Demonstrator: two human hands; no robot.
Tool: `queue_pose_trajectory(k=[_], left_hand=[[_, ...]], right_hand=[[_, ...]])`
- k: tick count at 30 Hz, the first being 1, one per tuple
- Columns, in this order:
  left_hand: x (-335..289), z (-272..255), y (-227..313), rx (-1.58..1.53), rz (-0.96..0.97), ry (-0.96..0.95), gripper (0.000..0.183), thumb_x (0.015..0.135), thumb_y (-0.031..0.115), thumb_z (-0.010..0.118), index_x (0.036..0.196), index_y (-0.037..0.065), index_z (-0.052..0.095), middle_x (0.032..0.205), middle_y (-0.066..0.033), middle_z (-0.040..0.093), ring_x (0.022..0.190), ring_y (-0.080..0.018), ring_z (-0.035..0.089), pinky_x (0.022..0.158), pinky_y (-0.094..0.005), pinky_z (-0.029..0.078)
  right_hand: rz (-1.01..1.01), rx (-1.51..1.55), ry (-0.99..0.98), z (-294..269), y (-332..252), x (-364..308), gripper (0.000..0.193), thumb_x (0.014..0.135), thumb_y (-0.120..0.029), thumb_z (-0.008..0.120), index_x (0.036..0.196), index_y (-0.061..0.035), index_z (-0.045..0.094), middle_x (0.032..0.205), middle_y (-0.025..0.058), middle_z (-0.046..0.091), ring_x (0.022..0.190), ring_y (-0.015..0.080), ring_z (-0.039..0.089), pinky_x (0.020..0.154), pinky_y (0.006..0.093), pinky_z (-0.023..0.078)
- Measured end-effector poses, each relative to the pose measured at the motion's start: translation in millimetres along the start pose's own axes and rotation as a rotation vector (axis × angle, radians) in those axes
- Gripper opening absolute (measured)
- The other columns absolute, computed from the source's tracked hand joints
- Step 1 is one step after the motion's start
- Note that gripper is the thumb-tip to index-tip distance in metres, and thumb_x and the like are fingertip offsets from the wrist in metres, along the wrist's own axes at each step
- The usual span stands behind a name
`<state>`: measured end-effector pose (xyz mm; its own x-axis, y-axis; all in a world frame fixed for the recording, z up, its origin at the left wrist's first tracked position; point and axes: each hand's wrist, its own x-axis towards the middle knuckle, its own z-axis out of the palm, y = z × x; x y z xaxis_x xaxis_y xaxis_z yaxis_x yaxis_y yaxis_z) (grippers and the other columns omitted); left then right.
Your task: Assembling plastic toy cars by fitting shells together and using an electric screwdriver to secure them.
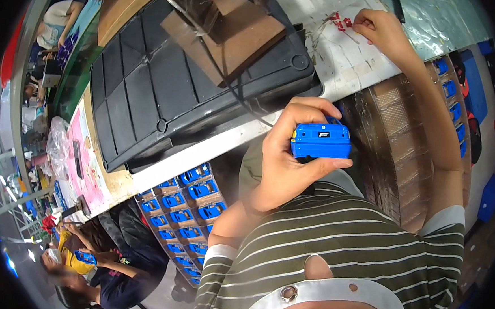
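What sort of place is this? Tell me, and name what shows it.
Most likely a toy-car assembly workshop: the left hand holds a blue toy car, many similar blue cars sit in rows nearby, and a co-worker holds another blue piece.

Just right of centre in the frame, a small black rectangular label (323,134) with a single white slanted mark stands on the end of a glossy blue plastic toy car (321,150).
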<state>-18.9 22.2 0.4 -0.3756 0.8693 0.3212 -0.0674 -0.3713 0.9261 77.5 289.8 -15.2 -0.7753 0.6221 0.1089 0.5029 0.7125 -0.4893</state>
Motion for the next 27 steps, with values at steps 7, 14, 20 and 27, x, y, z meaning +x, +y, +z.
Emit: queue_pose_trajectory(k=[7, 14, 20, 27], left_hand=[[-2.2, 4.1, -5.1, -0.015, 0.046, 0.117, 0.041, 0.061, 0.003, 0.079, 0.085, 0.005, 0.046, 0.101, -0.0101, 0.049, 0.087, -0.0132, 0.050, 0.075, -0.0253, 0.043], [-4.6, 3.1, -19.9, 0.087, 0.185, 0.166, 0.042, 0.076, 0.034, 0.069, 0.089, 0.004, 0.043, 0.096, -0.0115, 0.050, 0.086, -0.0190, 0.055, 0.075, -0.0304, 0.046], [-5.0, 8.0, -14.9, 0.121, 0.040, 0.244, 0.035, 0.071, 0.022, 0.070, 0.085, 0.003, 0.045, 0.094, -0.0112, 0.050, 0.081, -0.0163, 0.048, 0.072, -0.0267, 0.041], [-4.9, 9.1, -19.9, 0.203, 0.117, 0.259, 0.035, 0.065, 0.018, 0.072, 0.084, 0.002, 0.047, 0.092, -0.0128, 0.051, 0.080, -0.0217, 0.049, 0.072, -0.0302, 0.042]], right_hand=[[0.011, 0.329, 0.007, -4.5, 17.4, -15.3, 0.018, 0.078, -0.010, 0.060, 0.089, 0.0039, 0.061, 0.072, 0.0079, 0.062, 0.064, 0.0113, 0.058, 0.062, 0.0236, 0.047], [0.128, 0.788, -0.083, -22.8, -35.6, -49.3, 0.017, 0.081, -0.012, 0.061, 0.090, 0.0020, 0.063, 0.081, 0.0027, 0.063, 0.070, 0.0067, 0.057, 0.066, 0.0187, 0.047], [0.170, 1.075, -0.442, -38.6, -115.4, -87.4, 0.014, 0.078, -0.010, 0.064, 0.086, 0.0005, 0.062, 0.073, 0.0037, 0.061, 0.064, 0.0070, 0.056, 0.061, 0.0183, 0.046], [0.222, 1.067, -0.493, -33.9, -129.1, -90.1, 0.012, 0.077, -0.011, 0.064, 0.082, 0.0005, 0.063, 0.070, 0.0028, 0.059, 0.061, 0.0068, 0.054, 0.056, 0.0190, 0.043]])
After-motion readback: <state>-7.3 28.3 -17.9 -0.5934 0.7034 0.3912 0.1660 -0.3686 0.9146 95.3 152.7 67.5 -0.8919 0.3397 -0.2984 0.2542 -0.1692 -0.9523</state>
